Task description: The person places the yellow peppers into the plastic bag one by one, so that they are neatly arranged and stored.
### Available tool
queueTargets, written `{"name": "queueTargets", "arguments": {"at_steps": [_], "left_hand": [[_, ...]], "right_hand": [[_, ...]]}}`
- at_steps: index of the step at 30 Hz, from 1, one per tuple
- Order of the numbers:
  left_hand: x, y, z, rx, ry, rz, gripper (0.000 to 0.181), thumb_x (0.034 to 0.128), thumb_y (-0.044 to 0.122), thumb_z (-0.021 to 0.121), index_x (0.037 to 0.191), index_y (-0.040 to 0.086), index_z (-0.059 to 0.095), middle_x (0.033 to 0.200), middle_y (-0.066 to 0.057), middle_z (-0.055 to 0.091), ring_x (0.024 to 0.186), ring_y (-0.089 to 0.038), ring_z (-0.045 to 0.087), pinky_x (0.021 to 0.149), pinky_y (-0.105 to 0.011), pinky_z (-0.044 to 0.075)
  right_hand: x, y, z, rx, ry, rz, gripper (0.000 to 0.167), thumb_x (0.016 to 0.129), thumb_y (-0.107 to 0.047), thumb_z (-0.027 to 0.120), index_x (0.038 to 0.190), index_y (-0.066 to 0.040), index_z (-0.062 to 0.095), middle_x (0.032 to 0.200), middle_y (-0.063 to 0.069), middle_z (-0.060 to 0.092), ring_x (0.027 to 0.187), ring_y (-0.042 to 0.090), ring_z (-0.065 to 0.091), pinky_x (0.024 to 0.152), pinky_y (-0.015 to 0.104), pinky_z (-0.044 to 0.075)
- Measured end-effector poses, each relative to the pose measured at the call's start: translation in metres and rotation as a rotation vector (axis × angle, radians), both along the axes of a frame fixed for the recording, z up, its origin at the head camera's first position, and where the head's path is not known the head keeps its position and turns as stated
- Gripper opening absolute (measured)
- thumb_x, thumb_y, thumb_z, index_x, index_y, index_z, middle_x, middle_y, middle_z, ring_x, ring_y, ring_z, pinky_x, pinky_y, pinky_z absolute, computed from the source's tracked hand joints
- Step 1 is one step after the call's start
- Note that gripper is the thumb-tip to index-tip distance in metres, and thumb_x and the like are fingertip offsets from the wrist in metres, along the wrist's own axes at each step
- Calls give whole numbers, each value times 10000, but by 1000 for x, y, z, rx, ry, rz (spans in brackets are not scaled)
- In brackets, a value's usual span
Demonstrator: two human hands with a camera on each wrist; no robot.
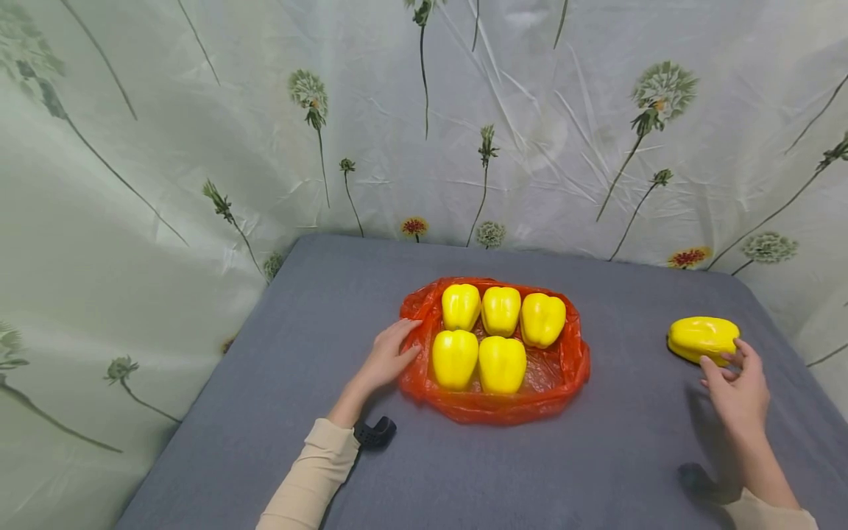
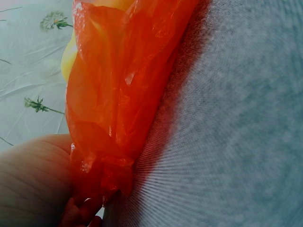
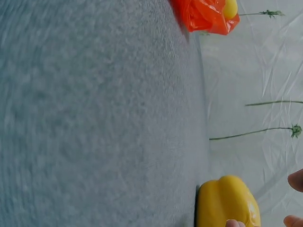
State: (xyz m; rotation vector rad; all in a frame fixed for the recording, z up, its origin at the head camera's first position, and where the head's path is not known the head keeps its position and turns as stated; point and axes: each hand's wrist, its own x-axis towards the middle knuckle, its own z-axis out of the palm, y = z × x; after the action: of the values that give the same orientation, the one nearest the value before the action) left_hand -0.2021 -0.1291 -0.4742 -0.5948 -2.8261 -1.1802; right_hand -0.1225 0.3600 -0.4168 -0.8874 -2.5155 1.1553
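My left hand [image 1: 386,357] is at the left side of a red plastic bag [image 1: 575,375], holding its edge between thumb and fingers. In the left wrist view, the bag's plastic [image 2: 113,94] bunches beside the hand and partly covers the fingertips. Inside the bag stand several yellow bell peppers [image 1: 501,364] in two rows. Far to the right, another yellow bell pepper [image 1: 702,337] lies on its side. My right hand [image 1: 740,386] reaches its near right end, thumb and fingers spread apart; contact is unclear. The right wrist view shows that pepper [image 3: 225,203] close to the fingertips.
Everything lies on a grey cloth-covered table [image 1: 623,456]. A pale curtain [image 1: 371,132] with a dandelion print hangs along its back and left side. A black wrist strap [image 1: 375,433] is on the left wrist.
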Motion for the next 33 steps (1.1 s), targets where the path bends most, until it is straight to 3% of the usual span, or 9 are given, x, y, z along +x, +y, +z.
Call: {"name": "queueTargets", "arguments": {"at_steps": [7, 9, 11, 14, 18, 21, 27, 33], "left_hand": [[1, -1, 0, 8, 9, 0, 492, 909, 222, 570, 1371, 92, 462, 1431, -122, 472, 1380, -329, 351, 1142, -568, 225], [1, -1, 0, 1, 7, 3, 494, 910, 226, 570, 1373, 93, 461, 1432, -122, 472, 1378, -329, 354, 1143, -563, 226], [1, -1, -1, -1, 15, 3, 489, 909, 218, 570, 1367, 84, 466, 1426, -130, 477, 1373, -336, 360, 1136, -569, 234], [1, -1, -1, -8, 11, 4, 487, 915, 222, 563, 1371, 84, 462, 1431, -130, 471, 1378, -334, 355, 1139, -567, 227], [1, -1, 0, -13, -4, 2, 491, 922, 235, 554, 1380, 89, 454, 1443, -127, 458, 1392, -325, 336, 1151, -559, 209], [1, -1, 1, 0, 4, 1, 488, 918, 225, 558, 1373, 78, 459, 1437, -138, 462, 1388, -336, 338, 1143, -571, 213], [2, -1, 1, 6, 35, -2, 480, 909, 199, 567, 1358, 59, 472, 1418, -155, 478, 1367, -353, 365, 1123, -584, 240], [1, 1, 2, 7, 38, -9, 478, 911, 198, 567, 1359, 60, 471, 1419, -151, 480, 1363, -350, 373, 1125, -575, 250]], "right_hand": [[-8, 11, -2, 76, -79, 37, 712, 959, -320, 405, 1502, -31, 44, 1349, 317, 337, 539, -162, 314, 480, 93, 350], [-11, 15, -3, 90, -100, 66, 730, 961, -332, 396, 1494, -1, 22, 1303, 341, 328, 636, -12, 474, 617, 204, 447], [-15, 17, -5, 103, -109, 93, 725, 965, -332, 383, 1486, 24, 26, 1258, 351, 322, 888, 221, 517, 782, 374, 443], [-20, 20, -7, 96, -103, 125, 713, 970, -326, 365, 1481, 32, 23, 1285, 375, 280, 1182, 488, 262, 910, 589, 306], [-27, 24, -7, 52, -119, 131, 725, 971, -338, 346, 1491, -10, -38, 1472, 364, 123, 1314, 519, 123, 1035, 649, 227], [-34, 28, -6, 8, -131, 122, 740, 966, -355, 336, 1492, -45, -82, 1523, 331, 4, 1371, 522, 46, 1089, 667, 162], [-48, 32, -5, -25, -101, 112, 724, 966, -343, 338, 1498, -58, -62, 1541, 297, 0, 1380, 515, 45, 1114, 651, 132], [-56, 31, -6, -9, -64, 90, 695, 964, -301, 359, 1506, -77, -13, 1522, 313, 75, 1350, 511, 114, 1091, 636, 173]]}}
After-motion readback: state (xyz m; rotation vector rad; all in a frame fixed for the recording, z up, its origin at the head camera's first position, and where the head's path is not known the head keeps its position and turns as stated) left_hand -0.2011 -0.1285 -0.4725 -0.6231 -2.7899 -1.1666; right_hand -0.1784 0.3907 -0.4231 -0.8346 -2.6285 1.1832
